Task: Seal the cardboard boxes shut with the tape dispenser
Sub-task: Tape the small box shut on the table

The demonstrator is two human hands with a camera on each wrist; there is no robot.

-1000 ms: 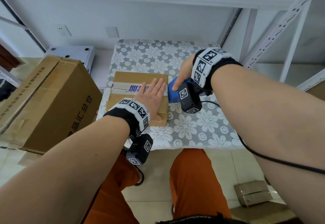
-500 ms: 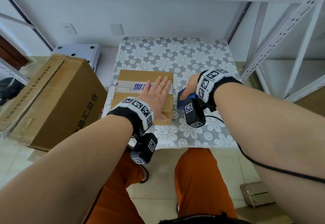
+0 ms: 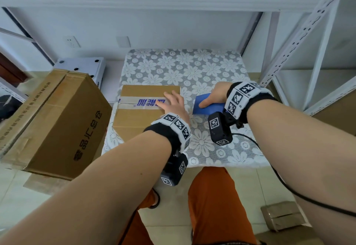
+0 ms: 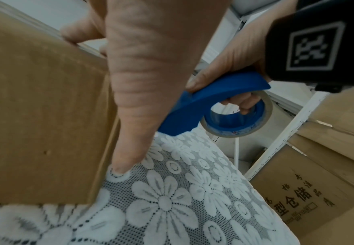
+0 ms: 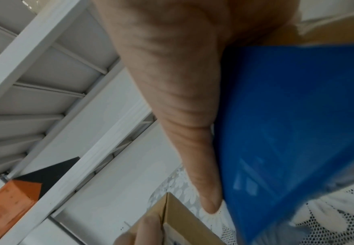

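Tape dispenser (image 4: 209, 102) first: my right hand (image 3: 215, 94) has its fingers (image 4: 245, 102) curled through the blue handle with the thumb lying along the top, so the grip is firm. Its nose rests low on the lace-covered worktop (image 3: 212, 148), just beside the right edge of the small cardboard box (image 3: 142, 110), not on the box itself. My left hand (image 3: 173, 104) lies flat on the box top near that same edge, fingers straight and a little spread, pressing down, thumb hanging past the side toward the cloth. A strip of printed tape (image 3: 142, 102) already runs across the lid along the flap seam.

I judge this box is at the close of its taping pass: the strip is laid, and the dispenser sits off the end of it. Whether the tape is cut free I cannot tell; the blade is hidden. Next I would smooth the strip's end down the side, then bring another box over. A larger cardboard box (image 3: 57, 121) waits tilted at the left, off the worktop.
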